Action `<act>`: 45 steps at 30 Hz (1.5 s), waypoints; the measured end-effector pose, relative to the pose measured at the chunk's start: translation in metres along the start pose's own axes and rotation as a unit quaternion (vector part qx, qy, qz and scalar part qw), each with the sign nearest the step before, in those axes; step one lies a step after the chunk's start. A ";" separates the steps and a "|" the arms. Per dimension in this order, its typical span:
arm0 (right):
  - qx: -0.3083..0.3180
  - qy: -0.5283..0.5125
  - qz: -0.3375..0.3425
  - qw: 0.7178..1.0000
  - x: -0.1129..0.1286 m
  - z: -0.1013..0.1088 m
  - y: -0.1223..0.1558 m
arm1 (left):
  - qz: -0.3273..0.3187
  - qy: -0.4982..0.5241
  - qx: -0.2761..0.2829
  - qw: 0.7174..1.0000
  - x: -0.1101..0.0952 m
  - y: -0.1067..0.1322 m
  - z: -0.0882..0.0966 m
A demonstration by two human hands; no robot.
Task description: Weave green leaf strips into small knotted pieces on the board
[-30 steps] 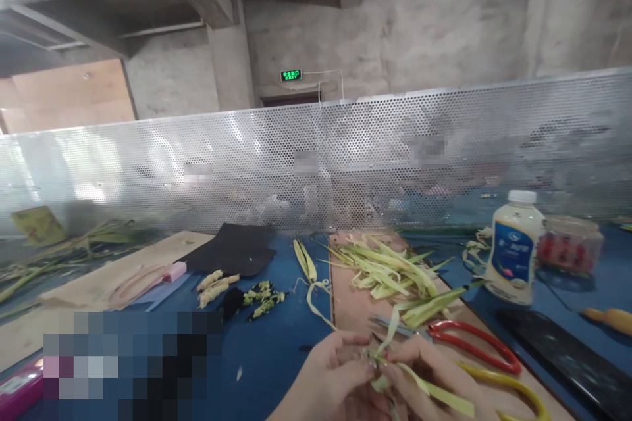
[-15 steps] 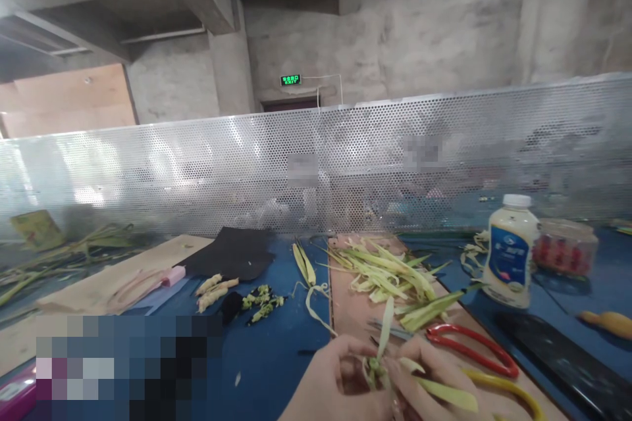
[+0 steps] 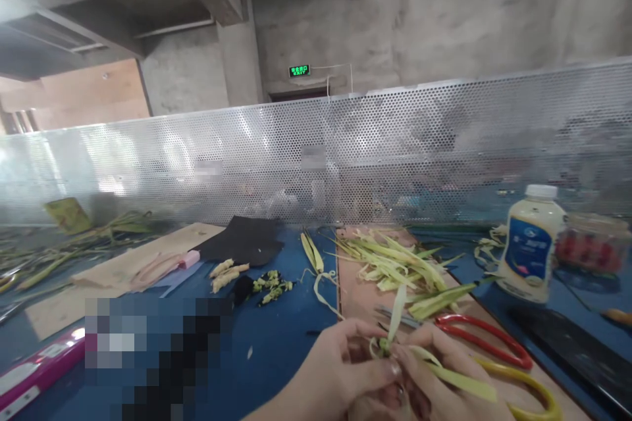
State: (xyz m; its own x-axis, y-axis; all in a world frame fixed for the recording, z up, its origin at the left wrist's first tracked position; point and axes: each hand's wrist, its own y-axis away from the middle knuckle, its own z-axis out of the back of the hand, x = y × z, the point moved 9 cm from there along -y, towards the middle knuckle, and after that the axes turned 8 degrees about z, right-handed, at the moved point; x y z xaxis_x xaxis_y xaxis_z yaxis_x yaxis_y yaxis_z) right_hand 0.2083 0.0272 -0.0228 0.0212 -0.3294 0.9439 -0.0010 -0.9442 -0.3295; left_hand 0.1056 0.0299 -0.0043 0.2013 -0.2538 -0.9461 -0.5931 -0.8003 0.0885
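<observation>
Low in the head view, my left hand [image 3: 340, 365] and my right hand [image 3: 437, 368] meet over the wooden board [image 3: 353, 302]. Both are closed, fingertips pinching a small knotted piece of pale green leaf strips [image 3: 383, 345]. One flat end stands upright above the knot, while another trails rightward across my right hand. My left thumb presses against the near side of the knot; the fingers partly hide it. Just right of my hands lie scissors with a red handle loop [image 3: 486, 342] and a yellow one [image 3: 536, 391].
Loose leaf strips [image 3: 395, 260] pile up farther back on the board. To the right stand a white bottle [image 3: 530, 243], a clear tub [image 3: 592, 243] and a dark flat object [image 3: 575, 348]. Small woven pieces [image 3: 271, 286] and black sheet [image 3: 241, 240] lie left. A perforated metal screen [image 3: 276, 164] borders the back.
The view has turned slightly left and down, so the table things appear farther right and higher. My left thumb now lies straighter across the knot. Both hands keep their pinch.
</observation>
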 end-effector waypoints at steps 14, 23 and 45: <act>0.022 0.069 0.169 0.983 0.063 -0.008 0.015 | -0.006 0.055 -0.085 0.995 -0.011 0.006 0.013; 0.109 0.393 0.458 0.790 0.097 -0.024 0.032 | -0.046 -0.075 -0.106 0.990 -0.018 0.006 0.017; 0.037 0.430 0.267 0.861 0.079 -0.007 0.006 | -0.072 -0.265 -0.113 0.955 -0.023 0.014 0.006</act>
State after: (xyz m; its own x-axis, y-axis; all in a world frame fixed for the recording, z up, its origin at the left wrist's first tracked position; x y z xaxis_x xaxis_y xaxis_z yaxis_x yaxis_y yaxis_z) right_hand 0.2031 -0.0047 0.0502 -0.7117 -0.6292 0.3122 0.2831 -0.6638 -0.6923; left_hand 0.0877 0.0276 0.0165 -0.1890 0.1306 -0.9733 -0.3942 -0.9178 -0.0465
